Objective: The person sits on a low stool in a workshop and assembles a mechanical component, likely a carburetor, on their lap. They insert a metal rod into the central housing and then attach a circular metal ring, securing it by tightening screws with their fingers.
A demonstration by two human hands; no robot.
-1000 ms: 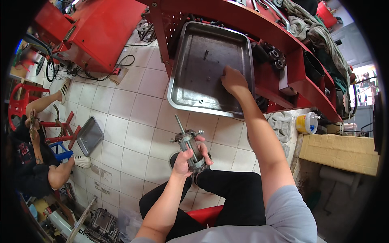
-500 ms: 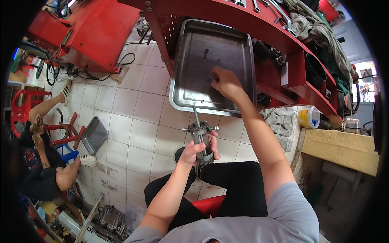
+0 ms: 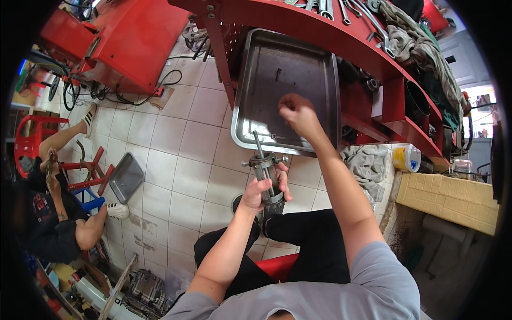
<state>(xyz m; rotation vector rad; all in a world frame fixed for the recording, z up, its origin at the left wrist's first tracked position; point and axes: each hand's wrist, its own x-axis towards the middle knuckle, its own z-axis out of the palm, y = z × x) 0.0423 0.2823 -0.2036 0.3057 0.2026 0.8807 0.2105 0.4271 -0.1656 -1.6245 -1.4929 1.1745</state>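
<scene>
My left hand [image 3: 256, 193] is wrapped round a metal cylinder with an open cage-like upper part [image 3: 263, 169]. Screws stick out of the cylinder's sides near its top. A thin rod [image 3: 257, 143] rises out of it, leaning slightly left, its tip overlapping the tray's near edge in view. Over the grey metal tray [image 3: 244, 143] hangs my right hand [image 3: 301, 118], its fingers curled together; whatever they hold, if anything, is hidden. A small ring-shaped part [image 3: 274, 136] lies near the tray's front edge. Farther back in the tray is a small dark part [image 3: 278, 73].
A red workbench [image 3: 298, 17] with wrenches on top overhangs the tray. Grey rags [image 3: 365, 165], a white-and-yellow tub [image 3: 405, 158] and a tan box [image 3: 448, 200] are at right. At left, another person [image 3: 53, 213] sits near a smaller tray [image 3: 127, 178].
My right hand has drawn slightly closer and its fingers are more curled. The view has shifted a little, so the tray sits farther right. My left hand keeps the cylinder, now tilted slightly more.
</scene>
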